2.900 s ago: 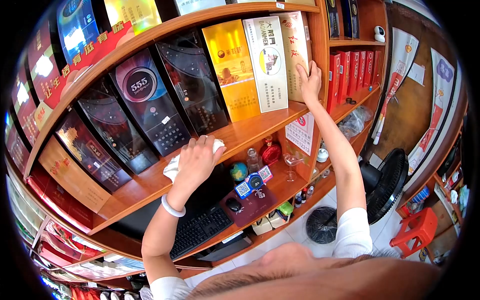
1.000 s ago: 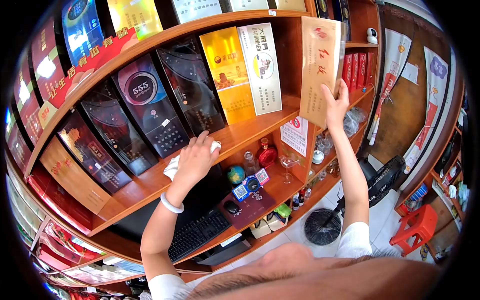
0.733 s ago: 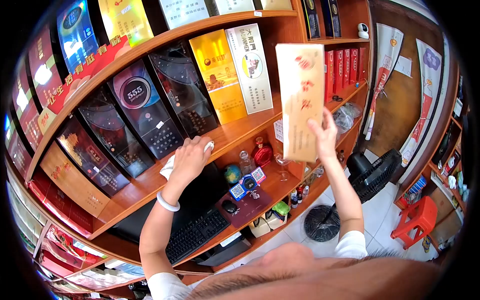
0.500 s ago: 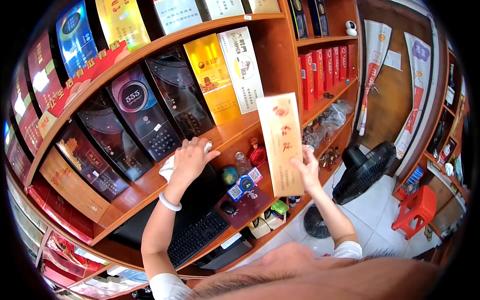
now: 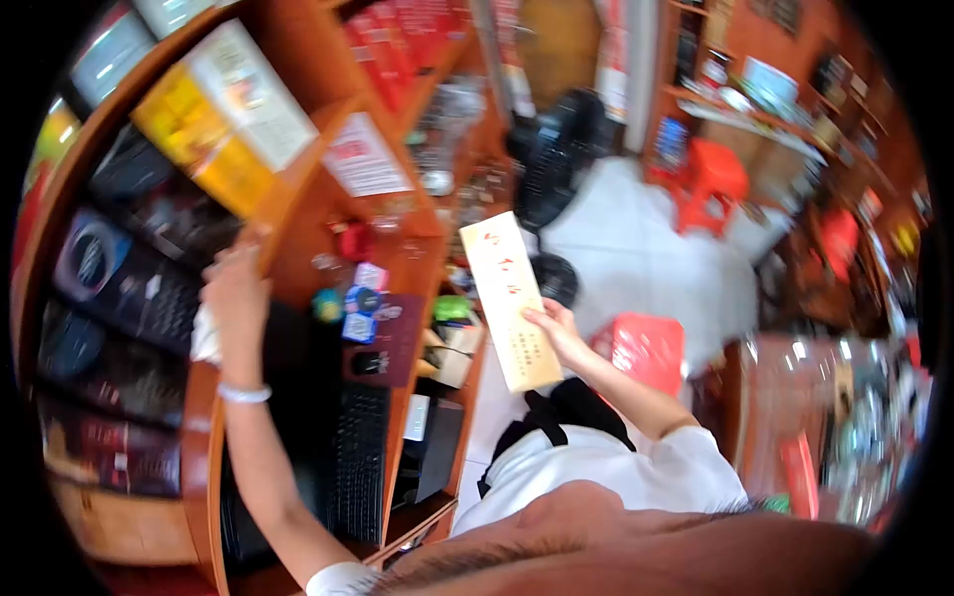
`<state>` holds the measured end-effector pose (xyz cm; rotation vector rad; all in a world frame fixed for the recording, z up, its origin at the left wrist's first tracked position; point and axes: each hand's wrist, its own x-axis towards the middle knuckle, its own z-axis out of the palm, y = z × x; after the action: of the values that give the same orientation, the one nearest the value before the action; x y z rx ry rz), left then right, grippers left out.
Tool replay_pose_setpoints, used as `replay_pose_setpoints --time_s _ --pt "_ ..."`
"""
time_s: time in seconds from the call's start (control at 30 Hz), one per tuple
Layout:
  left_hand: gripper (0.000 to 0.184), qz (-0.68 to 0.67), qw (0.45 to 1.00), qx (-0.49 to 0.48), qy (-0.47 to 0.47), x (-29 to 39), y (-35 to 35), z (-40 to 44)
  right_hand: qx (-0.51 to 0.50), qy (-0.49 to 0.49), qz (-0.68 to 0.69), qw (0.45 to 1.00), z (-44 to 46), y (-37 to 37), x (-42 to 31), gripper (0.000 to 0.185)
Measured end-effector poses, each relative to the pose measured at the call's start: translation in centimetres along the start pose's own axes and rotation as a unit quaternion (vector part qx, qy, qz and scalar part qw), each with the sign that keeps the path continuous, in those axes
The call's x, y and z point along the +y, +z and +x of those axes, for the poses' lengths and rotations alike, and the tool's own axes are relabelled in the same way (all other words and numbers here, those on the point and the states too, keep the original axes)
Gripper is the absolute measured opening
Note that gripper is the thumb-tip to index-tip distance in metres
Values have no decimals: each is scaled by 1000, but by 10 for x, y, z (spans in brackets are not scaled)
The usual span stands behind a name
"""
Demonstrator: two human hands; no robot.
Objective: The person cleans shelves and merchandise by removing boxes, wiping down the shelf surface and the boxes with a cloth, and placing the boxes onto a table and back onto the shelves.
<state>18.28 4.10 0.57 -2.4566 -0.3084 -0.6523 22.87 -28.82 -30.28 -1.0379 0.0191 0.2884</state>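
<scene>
My right hand (image 5: pixel 556 333) grips the lower side of a long cream cigarette carton (image 5: pixel 504 288) with red characters, held up over the floor, its thumb on the front face. My left hand (image 5: pixel 237 288) is on the edge of the wooden shelf, blurred by motion, with a white cloth (image 5: pixel 205 336) bunched under it and partly hidden. Beside that hand stand a dark carton marked with a round emblem (image 5: pixel 91 253), a yellow carton (image 5: pixel 204 137) and a white carton (image 5: pixel 250 94).
Below the shelf are a black keyboard (image 5: pixel 360 462), a mouse (image 5: pixel 370 364) and QR-code stands (image 5: pixel 360 326). A black fan (image 5: pixel 558 159) stands on the tiled floor. Farther right are a red stool (image 5: pixel 712 184), a red seat (image 5: pixel 644 353) and a glass-topped counter (image 5: pixel 785 397).
My view has swung right and down, bringing the floor and counter into sight. The carton stays in my right hand, now lower and over the floor. My left hand remains at the shelf with the cloth.
</scene>
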Motion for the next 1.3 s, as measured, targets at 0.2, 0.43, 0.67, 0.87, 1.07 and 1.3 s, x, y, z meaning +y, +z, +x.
replay_pose_setpoints --time_s 0.2,0.43,0.67,0.87,1.07,1.3 --pt "33 46 990 87 100 0 -5 -2 342 30 55 938 -153 -120 31 44" --pt "37 126 986 99 48 -24 88 17 710 -46 68 699 -353 -278 50 43" --pt "43 35 998 33 -42 -18 81 24 849 -52 24 526 -433 -395 58 38" --pt "32 65 992 74 -76 3 34 9 713 -7 -146 686 -335 -427 7 33" --pt "26 51 993 57 -87 4 23 3 493 66 -322 805 -271 -416 -18 29" --pt "34 78 990 12 -114 9 22 5 264 135 -472 830 -213 -422 -38 24"
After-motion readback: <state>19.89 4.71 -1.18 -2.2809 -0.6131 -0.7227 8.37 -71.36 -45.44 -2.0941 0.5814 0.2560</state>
